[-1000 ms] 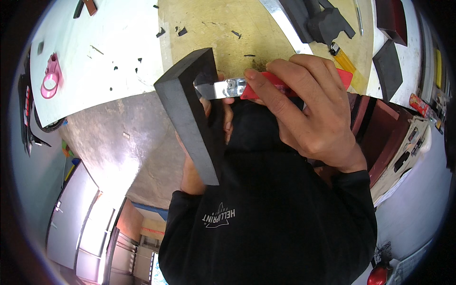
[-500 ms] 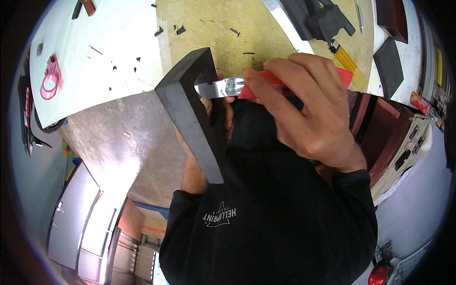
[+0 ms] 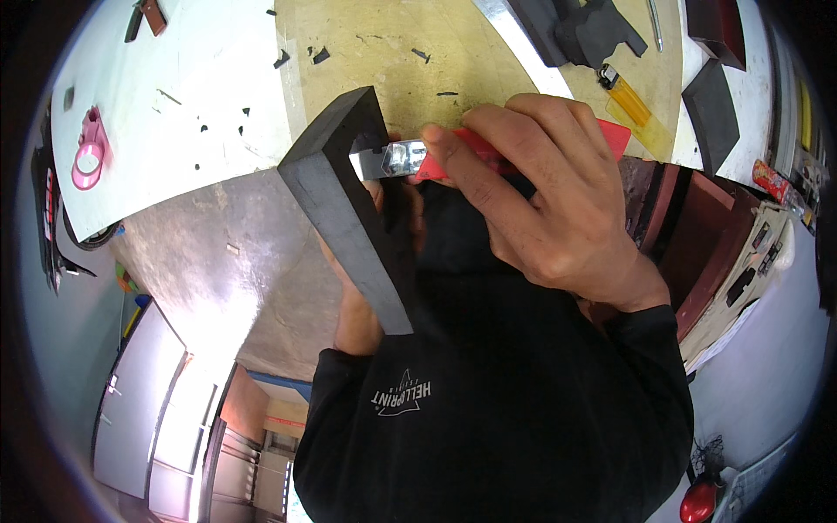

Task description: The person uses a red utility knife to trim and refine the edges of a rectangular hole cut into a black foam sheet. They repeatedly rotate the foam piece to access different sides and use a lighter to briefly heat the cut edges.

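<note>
My left hand (image 3: 417, 218) is closed on a dark grey, L-shaped foam-like block (image 3: 349, 231), holding it tilted at the table's near edge. The block hides much of that hand. My right hand (image 3: 562, 205) is wrapped round a utility knife (image 3: 614, 139) with a red handle, its thumb stretched along the handle. The knife's shiny metal end reaches the inner face of the block near its upper corner. Where the blade meets the block, its tip cannot be made out.
Small dark scraps (image 3: 321, 56) lie on the tabletop (image 3: 375, 74). A yellow lighter (image 3: 626, 98), dark cut pieces (image 3: 602, 33) and a metal rod (image 3: 654, 24) are at the far right. A pink tape dispenser (image 3: 90, 152) sits at the left.
The knife and my right hand have shifted slightly left toward the block. My left hand still holds the block in nearly the same pose. The whole view has shifted a little.
</note>
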{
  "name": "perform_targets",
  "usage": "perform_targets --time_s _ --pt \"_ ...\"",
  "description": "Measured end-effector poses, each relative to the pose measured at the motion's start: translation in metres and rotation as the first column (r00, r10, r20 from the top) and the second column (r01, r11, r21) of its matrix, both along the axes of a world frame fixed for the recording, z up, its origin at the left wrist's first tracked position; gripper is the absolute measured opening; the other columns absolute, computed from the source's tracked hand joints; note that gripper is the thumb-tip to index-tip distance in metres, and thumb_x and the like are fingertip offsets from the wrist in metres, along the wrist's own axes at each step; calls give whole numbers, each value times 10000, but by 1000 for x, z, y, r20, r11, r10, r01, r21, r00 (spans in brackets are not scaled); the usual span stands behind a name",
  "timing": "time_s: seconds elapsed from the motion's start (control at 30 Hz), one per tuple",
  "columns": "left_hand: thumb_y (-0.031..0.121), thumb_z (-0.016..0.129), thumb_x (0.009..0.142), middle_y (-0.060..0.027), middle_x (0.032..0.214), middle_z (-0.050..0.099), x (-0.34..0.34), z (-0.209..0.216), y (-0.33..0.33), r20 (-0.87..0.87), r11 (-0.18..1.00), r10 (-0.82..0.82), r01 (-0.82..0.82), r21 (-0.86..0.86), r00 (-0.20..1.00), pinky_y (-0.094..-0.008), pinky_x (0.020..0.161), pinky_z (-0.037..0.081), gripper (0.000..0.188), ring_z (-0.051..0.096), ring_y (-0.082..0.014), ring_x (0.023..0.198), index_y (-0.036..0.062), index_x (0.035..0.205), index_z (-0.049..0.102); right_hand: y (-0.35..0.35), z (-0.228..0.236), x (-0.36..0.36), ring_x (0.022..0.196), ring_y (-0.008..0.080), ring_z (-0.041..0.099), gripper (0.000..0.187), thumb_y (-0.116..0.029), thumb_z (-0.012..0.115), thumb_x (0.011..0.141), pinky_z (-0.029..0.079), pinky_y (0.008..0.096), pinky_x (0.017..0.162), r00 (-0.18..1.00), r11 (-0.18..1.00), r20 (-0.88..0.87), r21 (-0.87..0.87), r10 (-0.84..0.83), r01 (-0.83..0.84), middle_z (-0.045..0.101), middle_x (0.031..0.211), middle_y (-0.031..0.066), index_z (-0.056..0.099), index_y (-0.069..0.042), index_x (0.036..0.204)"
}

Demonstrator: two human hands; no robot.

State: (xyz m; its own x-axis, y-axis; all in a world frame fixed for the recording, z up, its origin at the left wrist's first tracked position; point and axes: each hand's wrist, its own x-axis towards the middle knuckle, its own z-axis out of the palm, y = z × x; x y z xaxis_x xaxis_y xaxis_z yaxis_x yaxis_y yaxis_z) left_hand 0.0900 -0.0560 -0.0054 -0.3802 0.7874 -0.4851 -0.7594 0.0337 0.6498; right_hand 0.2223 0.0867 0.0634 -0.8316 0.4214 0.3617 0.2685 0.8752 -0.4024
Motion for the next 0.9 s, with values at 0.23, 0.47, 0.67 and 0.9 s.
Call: perform_targets --time_s 0.23,0.47,0.67,0.9 --pt "361 568 896 -184 830 598 2 12 12 -120 995 40 -51 -86 992 -261 373 374 532 512 -189 492 -59 1210 474 3 -5 8 852 255 566 431 -20 701 615 464 366 698 1000 1000 -22 17 5 -5 580 975 97 688 -37 1046" --pt "222 668 830 -204 979 570 -2 6 3 39 994 -35 30 102 999 -337 474 479 539 571 -262 685 -69 1221 436 2 0 5 859 257 570 433 -9 714 626 471 366 719 1000 1000 -16 -11 -15 15 593 971 100 688 -41 1057" --pt "125 740 782 -233 1105 536 -35 -42 7 266 735 -427 160 659 864 -395 531 558 643 611 -324 801 -80 1266 370 12 2 17 824 251 589 369 -30 723 704 485 346 691 996 998 -67 28 -61 63 608 934 106 688 -48 1071" --pt "174 571 904 -281 1173 456 -21 -20 12 448 826 -294 -11 563 844 -378 437 542 659 596 -330 696 -102 1382 212 14 -1 18 787 205 602 289 -62 708 798 484 265 686 951 900 -147 -388 -272 197 608 914 108 657 -6 1077"
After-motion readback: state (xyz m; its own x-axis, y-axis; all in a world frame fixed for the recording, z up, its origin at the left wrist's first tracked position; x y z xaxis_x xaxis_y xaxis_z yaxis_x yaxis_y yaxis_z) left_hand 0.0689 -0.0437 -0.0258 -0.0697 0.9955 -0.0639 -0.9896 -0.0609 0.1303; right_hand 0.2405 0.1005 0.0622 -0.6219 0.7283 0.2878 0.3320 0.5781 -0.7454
